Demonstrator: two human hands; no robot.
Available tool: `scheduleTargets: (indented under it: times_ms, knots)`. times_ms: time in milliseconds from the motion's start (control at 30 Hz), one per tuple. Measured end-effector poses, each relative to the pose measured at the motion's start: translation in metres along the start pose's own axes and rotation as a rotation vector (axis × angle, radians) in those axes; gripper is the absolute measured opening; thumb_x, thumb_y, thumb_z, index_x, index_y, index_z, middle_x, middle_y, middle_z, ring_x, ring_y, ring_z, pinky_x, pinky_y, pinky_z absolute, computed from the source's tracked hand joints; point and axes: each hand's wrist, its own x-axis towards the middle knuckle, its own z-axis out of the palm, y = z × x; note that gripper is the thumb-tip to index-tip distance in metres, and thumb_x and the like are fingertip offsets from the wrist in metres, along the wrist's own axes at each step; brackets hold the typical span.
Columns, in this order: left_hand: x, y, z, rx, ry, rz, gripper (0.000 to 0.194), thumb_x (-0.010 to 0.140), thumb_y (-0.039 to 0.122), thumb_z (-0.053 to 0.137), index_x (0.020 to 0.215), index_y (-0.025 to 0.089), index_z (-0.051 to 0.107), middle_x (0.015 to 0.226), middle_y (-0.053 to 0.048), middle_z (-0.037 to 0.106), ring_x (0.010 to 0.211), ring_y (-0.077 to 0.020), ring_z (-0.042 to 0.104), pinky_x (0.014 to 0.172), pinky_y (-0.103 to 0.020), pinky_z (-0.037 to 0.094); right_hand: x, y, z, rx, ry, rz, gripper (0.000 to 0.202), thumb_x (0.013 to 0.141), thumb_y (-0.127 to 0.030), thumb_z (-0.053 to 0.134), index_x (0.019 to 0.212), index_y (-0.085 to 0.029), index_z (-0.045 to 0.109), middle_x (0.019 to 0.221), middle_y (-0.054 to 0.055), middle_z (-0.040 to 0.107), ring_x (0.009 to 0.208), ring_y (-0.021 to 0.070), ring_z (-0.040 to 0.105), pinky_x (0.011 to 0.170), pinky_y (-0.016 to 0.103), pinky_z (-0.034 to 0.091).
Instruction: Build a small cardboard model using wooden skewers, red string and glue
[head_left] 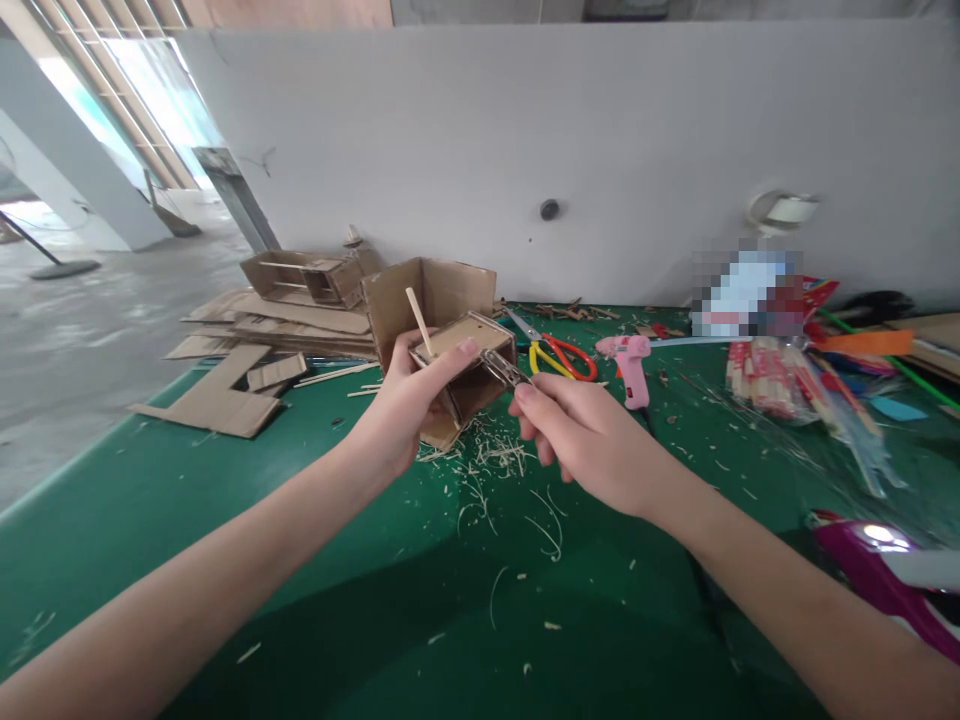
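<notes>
My left hand is closed around a small cardboard box, thumb across its top panel. A thin wooden stick slants up from the box beside my fingers. My right hand pinches a small silvery metal tool, which looks like a nail clipper. The tool's far end meets the right edge of the box's top; whether it bites on anything there is too small to see. Behind my left hand stands a larger folded cardboard piece. Pale shavings lie on the green table below the box.
Scissors with red and yellow handles lie behind my right hand, beside a pink glue gun. Cardboard sheets are stacked at the left. Bagged sticks and a purple-and-white device are at the right. A white wall bounds the table.
</notes>
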Motion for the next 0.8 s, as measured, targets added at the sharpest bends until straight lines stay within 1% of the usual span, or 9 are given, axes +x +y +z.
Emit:
scheduleTargets:
  times_ms: [100,233,333,400,500,600,800]
  knots:
    - [0.000,0.001,0.001,-0.072,-0.036,-0.032,0.051,0.073,0.034,0.076,0.114,0.025,0.046,0.113,-0.005,0.063,0.103,-0.0234,0.062,0.072,-0.032,0.055,-0.001,-0.001,0.001,0.019,0.003,-0.029,0.042,0.096,-0.053,0.035,0.082,-0.019,0.054,0.072,0.001,0.054,0.057,0.0092,0.050,0.048,0.025,0.036]
    - [-0.001,0.005,0.003,-0.141,-0.070,-0.076,0.056,0.075,0.028,0.072,0.123,0.022,0.042,0.114,-0.009,0.062,0.104,-0.0252,0.061,0.077,-0.035,0.055,-0.001,0.002,0.004,0.135,-0.019,-0.013,0.041,0.095,-0.053,0.036,0.086,-0.019,0.056,0.074,0.001,0.054,0.057,0.0093,0.051,0.046,0.024,0.037]
    - [-0.001,0.007,0.005,-0.141,-0.040,-0.102,0.064,0.075,0.026,0.070,0.129,0.023,0.037,0.117,-0.011,0.061,0.105,-0.0270,0.060,0.076,-0.037,0.056,-0.001,0.003,0.007,0.201,-0.033,0.009,0.040,0.095,-0.054,0.037,0.085,-0.019,0.055,0.074,0.001,0.053,0.057,0.0095,0.051,0.045,0.024,0.038]
    - [0.000,0.005,0.006,-0.141,-0.013,-0.104,0.066,0.075,0.025,0.070,0.131,0.024,0.036,0.119,-0.010,0.059,0.106,-0.0261,0.060,0.076,-0.037,0.056,-0.001,0.002,0.008,0.199,-0.030,0.011,0.041,0.095,-0.054,0.037,0.084,-0.019,0.055,0.074,0.000,0.053,0.056,0.0095,0.051,0.045,0.024,0.038]
    - [0.001,0.002,0.005,-0.142,0.012,-0.074,0.071,0.073,0.022,0.072,0.133,0.027,0.032,0.120,-0.008,0.059,0.106,-0.0232,0.061,0.080,-0.035,0.057,-0.002,0.001,0.010,0.151,-0.006,0.027,0.043,0.094,-0.055,0.036,0.083,-0.019,0.055,0.071,0.001,0.053,0.055,0.0096,0.049,0.046,0.025,0.037]
    - [0.002,0.000,0.003,-0.122,0.018,-0.033,0.078,0.072,0.019,0.073,0.135,0.028,0.029,0.120,-0.007,0.060,0.108,-0.0214,0.060,0.088,-0.034,0.055,-0.004,-0.001,0.010,0.132,0.012,0.080,0.044,0.093,-0.057,0.036,0.081,-0.019,0.055,0.068,0.000,0.051,0.054,0.0101,0.047,0.046,0.026,0.035]
    - [0.003,-0.004,0.002,-0.062,-0.037,0.065,0.085,0.069,0.020,0.075,0.138,0.026,0.026,0.122,-0.008,0.058,0.114,-0.0211,0.058,0.096,-0.033,0.051,-0.004,-0.006,0.011,0.126,0.016,0.117,0.041,0.094,-0.055,0.037,0.077,-0.020,0.051,0.064,-0.002,0.046,0.053,0.0096,0.044,0.048,0.026,0.035]
